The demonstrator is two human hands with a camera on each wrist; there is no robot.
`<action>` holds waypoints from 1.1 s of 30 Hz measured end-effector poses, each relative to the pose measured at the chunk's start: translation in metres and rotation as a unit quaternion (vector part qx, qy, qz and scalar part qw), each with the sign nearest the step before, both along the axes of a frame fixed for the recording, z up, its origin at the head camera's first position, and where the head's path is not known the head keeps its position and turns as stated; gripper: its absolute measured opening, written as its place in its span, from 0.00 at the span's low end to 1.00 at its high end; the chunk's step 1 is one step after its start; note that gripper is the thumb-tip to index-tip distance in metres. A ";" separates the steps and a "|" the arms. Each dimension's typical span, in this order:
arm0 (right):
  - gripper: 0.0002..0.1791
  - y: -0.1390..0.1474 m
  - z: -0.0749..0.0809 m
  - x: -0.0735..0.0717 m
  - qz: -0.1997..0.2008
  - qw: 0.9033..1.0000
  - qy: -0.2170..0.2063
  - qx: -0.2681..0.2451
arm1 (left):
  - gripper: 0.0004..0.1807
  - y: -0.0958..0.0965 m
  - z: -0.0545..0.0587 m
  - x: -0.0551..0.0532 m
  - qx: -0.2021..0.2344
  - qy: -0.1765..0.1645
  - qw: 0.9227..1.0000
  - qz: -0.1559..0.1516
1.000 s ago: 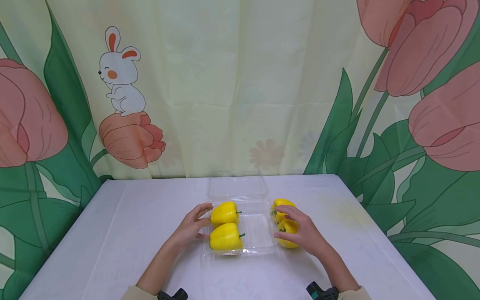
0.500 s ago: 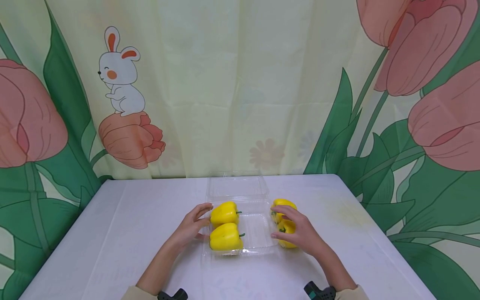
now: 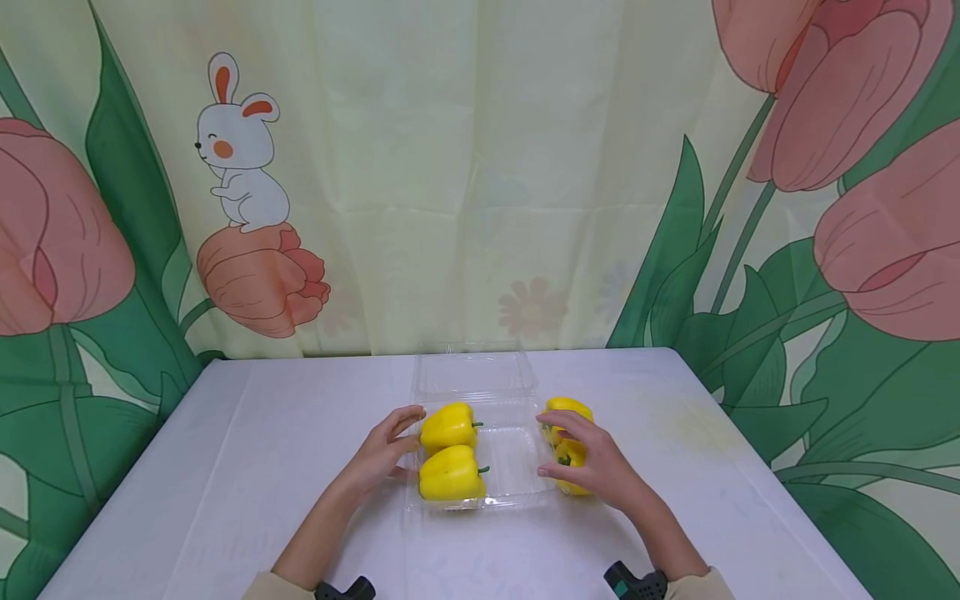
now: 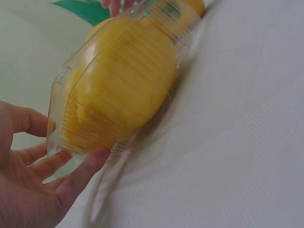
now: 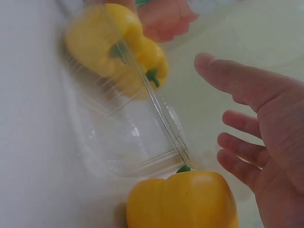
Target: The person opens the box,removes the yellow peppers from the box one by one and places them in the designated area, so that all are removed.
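A clear plastic clamshell box [image 3: 517,458] stands on the table with its lid [image 3: 474,372] folded back. Two yellow bell peppers, a rear one [image 3: 448,427] and a front one [image 3: 452,473], lie in its left half, green stems pointing right. My left hand [image 3: 377,452] is at the box's left wall; in the left wrist view its spread fingertips [image 4: 97,154] touch the plastic. Outside the box on the right lie two more bell peppers, one behind [image 3: 567,407] and one in front [image 3: 573,452], partly covered by my right hand [image 3: 600,458]. That hand hovers with fingers apart, holding nothing.
A white cloth covers the table [image 3: 262,433]. Behind it hangs a curtain [image 3: 480,183] printed with tulips and a rabbit. Dark wrist cameras, such as the left one [image 3: 345,589], sit at both cuffs.
My right hand has drifted slightly left, over the right-hand peppers toward the box. My left hand, the box and all the peppers have stayed where they were.
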State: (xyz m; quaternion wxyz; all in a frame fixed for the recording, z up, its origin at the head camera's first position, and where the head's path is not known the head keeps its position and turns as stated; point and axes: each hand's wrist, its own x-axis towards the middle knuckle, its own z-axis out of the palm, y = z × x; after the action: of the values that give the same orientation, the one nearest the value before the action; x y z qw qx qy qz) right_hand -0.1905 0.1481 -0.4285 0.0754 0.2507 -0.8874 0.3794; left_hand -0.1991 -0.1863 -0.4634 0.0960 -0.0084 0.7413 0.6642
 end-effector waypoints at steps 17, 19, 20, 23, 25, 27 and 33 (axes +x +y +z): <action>0.35 -0.006 0.000 0.001 0.012 1.000 -0.006 -0.007 | 0.27 0.000 0.000 0.000 -0.004 -0.001 1.000 -0.004; 0.35 -0.007 0.000 0.001 0.013 1.000 -0.002 -0.009 | 0.27 0.000 0.001 0.000 -0.005 0.000 1.000 -0.005; 0.35 -0.008 0.000 0.001 0.013 1.000 -0.001 -0.010 | 0.27 0.000 0.001 0.001 -0.005 0.000 1.000 -0.005; 0.35 -0.009 -0.001 0.001 0.014 1.000 0.000 -0.012 | 0.27 0.000 0.001 0.000 -0.005 0.000 1.000 -0.004; 0.35 -0.010 -0.001 0.001 0.016 1.000 -0.001 -0.013 | 0.27 0.000 0.001 0.000 -0.004 0.000 1.000 -0.004; 0.35 -0.010 -0.001 0.001 0.019 1.000 -0.007 -0.015 | 0.27 0.000 0.001 0.000 -0.003 0.000 1.000 -0.003; 0.34 -0.012 -0.002 0.000 0.025 0.999 -0.012 -0.016 | 0.27 0.000 0.000 0.000 -0.004 0.000 1.000 -0.002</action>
State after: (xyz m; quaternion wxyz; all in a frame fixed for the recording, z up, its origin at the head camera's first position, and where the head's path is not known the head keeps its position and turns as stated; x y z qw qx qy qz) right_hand -0.1903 0.1359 -0.4309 0.0592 0.2667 -0.8756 0.3983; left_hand -0.1986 -0.1863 -0.4634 0.0976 -0.0072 0.7442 0.6608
